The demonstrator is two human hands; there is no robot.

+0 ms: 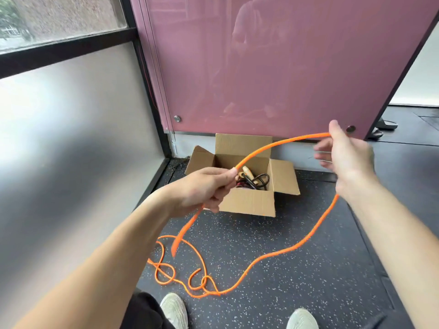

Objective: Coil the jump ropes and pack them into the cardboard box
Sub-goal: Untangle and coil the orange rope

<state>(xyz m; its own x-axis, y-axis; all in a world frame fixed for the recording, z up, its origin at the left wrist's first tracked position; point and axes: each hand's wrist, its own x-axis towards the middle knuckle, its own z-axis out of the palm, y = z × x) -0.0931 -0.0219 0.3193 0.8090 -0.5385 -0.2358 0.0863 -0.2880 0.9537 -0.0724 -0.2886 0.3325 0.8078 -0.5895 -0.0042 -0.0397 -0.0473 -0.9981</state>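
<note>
An orange jump rope (280, 144) arcs between my two hands above an open cardboard box (249, 201). My left hand (202, 188) pinches the rope in front of the box, and a short end hangs down below it. My right hand (349, 155) grips the rope higher up on the right. From there the rope drops in a long curve to the floor and ends in loose tangled loops (180, 274) near my feet. Inside the box lie dark ropes with wooden handles (251, 178).
The box stands on a dark speckled floor (308, 269) against a pink glass panel (273, 67). A frosted window wall (71, 138) runs along the left. My two light shoes (174, 309) show at the bottom edge. Dark objects lie on the floor at far right (386, 125).
</note>
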